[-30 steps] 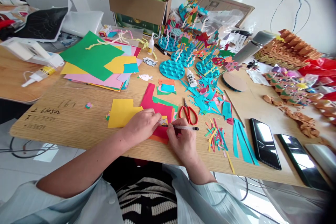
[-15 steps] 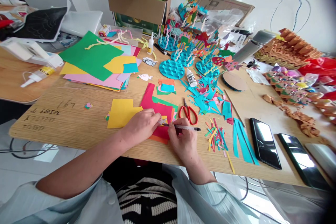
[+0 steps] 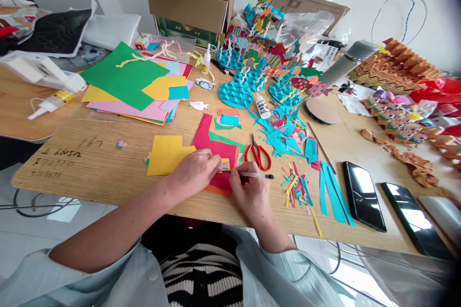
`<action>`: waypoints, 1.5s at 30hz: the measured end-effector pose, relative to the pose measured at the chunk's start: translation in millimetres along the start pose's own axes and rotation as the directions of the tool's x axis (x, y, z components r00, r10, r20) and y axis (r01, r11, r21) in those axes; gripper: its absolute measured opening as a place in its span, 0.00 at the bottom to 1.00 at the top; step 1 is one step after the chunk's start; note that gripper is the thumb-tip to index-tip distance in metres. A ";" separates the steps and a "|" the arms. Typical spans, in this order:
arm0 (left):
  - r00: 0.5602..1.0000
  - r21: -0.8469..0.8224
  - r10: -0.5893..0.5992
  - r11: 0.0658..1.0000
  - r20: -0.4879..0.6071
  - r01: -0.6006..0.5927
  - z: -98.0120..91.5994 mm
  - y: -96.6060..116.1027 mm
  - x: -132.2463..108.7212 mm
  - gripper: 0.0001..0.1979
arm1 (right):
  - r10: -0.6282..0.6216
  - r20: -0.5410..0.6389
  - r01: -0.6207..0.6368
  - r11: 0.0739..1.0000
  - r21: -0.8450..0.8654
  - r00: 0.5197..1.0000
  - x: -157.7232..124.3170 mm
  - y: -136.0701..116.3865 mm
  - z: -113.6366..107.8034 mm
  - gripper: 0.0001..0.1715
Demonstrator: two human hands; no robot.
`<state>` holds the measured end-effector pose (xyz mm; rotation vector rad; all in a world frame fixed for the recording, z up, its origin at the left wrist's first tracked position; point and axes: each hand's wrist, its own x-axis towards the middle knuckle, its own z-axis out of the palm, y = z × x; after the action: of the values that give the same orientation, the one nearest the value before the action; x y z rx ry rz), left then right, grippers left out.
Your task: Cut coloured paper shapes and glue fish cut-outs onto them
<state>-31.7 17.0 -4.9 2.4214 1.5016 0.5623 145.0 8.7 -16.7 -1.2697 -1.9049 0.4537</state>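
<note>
My left hand [image 3: 193,170] rests on a red paper sheet [image 3: 209,136] and pinches a small paper fish [image 3: 224,167] at its fingertips. My right hand [image 3: 251,196] holds a black-capped pen [image 3: 256,174], with its tip against the fish. Part of the fish is hidden by my fingers. A yellow paper sheet [image 3: 167,156] lies to the left of my left hand. Red scissors [image 3: 258,155] lie just beyond my right hand.
Stacked coloured paper [image 3: 124,88] lies at the left. Teal paper cut-outs [image 3: 277,136], scraps and strips surround the scissors. Teal paper crafts [image 3: 236,95] stand beyond them. Black phones [image 3: 363,196] lie at the right, near the wooden table's front edge [image 3: 108,196].
My hands stay in place on the fish. The pen shifts slightly, its capped end swinging a little right and then back.
</note>
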 end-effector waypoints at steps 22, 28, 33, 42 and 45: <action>1.000 0.012 -0.005 1.000 -0.009 0.005 2.5 -1.4 -0.5 0.10 | -0.004 0.015 0.004 1.000 0.007 1.000 -1.4 -0.7 -0.3 0.07; 1.000 0.008 -0.008 1.000 0.007 0.008 0.3 0.3 0.0 0.10 | -0.004 0.031 0.004 1.000 0.004 1.000 -2.8 -1.9 -0.8 0.06; 1.000 0.007 0.000 1.000 -0.005 0.000 1.2 -0.5 -0.5 0.11 | -0.002 0.040 0.002 1.000 0.020 0.999 -1.4 -2.0 -0.6 0.06; 1.000 -0.015 -0.006 1.000 -0.003 0.006 0.8 0.0 -1.1 0.11 | -0.002 -0.012 0.003 0.997 0.072 1.000 -3.2 -3.5 -1.7 0.07; 1.000 0.006 0.009 1.000 0.007 -0.009 -0.7 0.8 -1.7 0.11 | 0.015 -0.157 0.007 0.990 0.138 0.988 -4.4 -2.2 -2.0 0.06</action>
<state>-32.1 15.1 -4.3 2.4328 1.4928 0.5520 146.0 3.6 -15.7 -1.1835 -1.7097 0.4648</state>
